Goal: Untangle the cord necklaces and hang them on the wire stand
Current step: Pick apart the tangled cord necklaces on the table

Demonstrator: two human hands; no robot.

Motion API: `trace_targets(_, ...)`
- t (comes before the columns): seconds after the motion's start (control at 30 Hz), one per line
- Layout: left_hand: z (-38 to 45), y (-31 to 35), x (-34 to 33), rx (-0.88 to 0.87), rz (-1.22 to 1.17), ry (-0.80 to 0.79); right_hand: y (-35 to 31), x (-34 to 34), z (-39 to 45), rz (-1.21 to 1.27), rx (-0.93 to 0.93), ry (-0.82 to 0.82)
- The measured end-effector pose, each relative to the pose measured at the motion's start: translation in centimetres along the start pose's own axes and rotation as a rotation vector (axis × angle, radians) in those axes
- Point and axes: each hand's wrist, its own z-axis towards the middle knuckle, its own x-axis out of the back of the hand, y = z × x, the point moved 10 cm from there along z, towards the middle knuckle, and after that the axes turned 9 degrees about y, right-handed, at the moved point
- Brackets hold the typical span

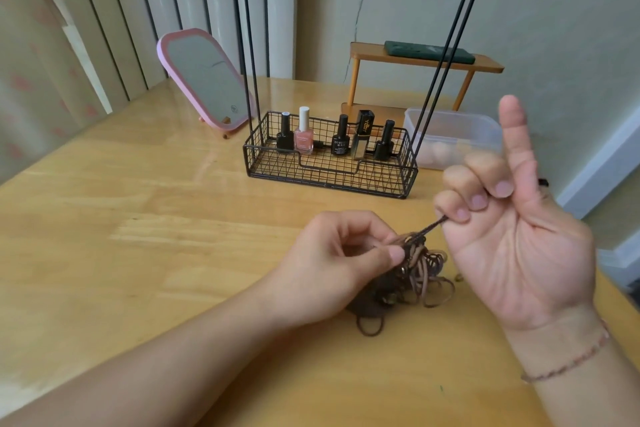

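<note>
- Left hand pinching tangled cord necklaces, centre frame; right hand gripping one taut strand.
- Best drawn out slowly, easing loops, never yanking tight.

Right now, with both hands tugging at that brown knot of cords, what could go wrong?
1. The right hand pulls one strand taut out of the tangled brown cord necklaces while the left hand pinches the clump; pulling harder may tighten the knots.
2. Loose loops lie spread on the yellow wooden table; lifting one strand could drag the whole bundle along.
3. The hooks of the black wire stand hang above the nail polish bottles; dangling cords might knock them.
</note>
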Motion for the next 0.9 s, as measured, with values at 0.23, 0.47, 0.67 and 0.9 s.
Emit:
trace_targets(0.23,0.4,0.0,1.5,0.103,-0.153,0.092,-1.3,0.4,-0.3,-0.338,0.216,0.045)
trace_targets(0.47,1.1,-0.4,4.0,0.134,-0.144,0.209,-0.4,1.3,-0.3,-0.813,0.239,0.099)
trace_targets(0.67,1.5,-0.7,8.0,0.192,-0.07,0.4,-0.5,1.4,-0.2,-0.747,0.218,0.154)
trace_targets(0.9,1.8,-2.1,11.2,0.323,0.173,0.486,-1.4,2.3,-0.1,-0.56,0.196,0.282)
